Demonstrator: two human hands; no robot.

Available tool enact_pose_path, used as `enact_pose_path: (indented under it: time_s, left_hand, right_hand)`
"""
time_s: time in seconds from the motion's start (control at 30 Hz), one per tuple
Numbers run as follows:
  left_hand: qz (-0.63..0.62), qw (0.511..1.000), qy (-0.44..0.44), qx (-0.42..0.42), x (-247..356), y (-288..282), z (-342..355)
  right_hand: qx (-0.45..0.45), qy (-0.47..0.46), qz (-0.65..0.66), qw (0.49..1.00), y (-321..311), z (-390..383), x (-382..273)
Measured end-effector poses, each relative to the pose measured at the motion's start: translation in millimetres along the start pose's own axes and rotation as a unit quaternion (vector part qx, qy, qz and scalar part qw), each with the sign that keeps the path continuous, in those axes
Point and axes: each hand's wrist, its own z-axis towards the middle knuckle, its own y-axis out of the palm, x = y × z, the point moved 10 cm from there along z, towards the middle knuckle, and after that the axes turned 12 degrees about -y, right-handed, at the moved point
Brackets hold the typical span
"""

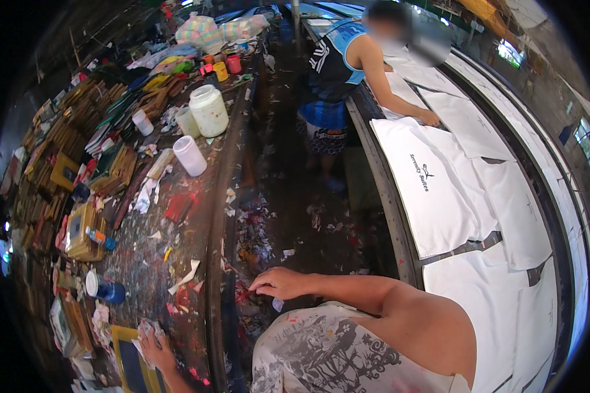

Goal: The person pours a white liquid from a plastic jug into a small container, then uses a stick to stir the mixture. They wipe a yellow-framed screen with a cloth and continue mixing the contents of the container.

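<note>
At the lower left, my left hand point(156, 348) is pressed on a crumpled whitish rag point(149, 325), its fingers bent over it. Under the rag lies a screen printing frame point(128, 363) with a yellowish wooden border and dark mesh, on the stained table. My right hand point(280, 283) hangs above the littered aisle, in front of my body. Its fingers point left, loosely bent and a little apart, and I see nothing in them. Closest to the left hand stands a jar point(105, 287) with a white lid and dark blue contents.
White tubs point(208, 111) and a pale bottle point(190, 156) stand farther along the stained table point(196, 255). Stacked wooden frames point(65, 131) line its left side. Across the aisle, printed white cloths point(432, 190) cover a long table, where a co-worker point(337, 65) leans over.
</note>
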Motion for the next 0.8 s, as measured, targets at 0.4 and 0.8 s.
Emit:
enact_pose_path:
  time_s: [0.4,0.8]
  left_hand:
    - [-0.191,0.954,-0.161,0.164,-3,5,52]
    - [-0.221,0.929,-0.267,0.13,79,-5,68]
  right_hand:
    - [0.057,0.109,-0.029,0.992,-142,-54,92]
    - [0.049,0.045,-0.062,0.996,-219,-41,114]
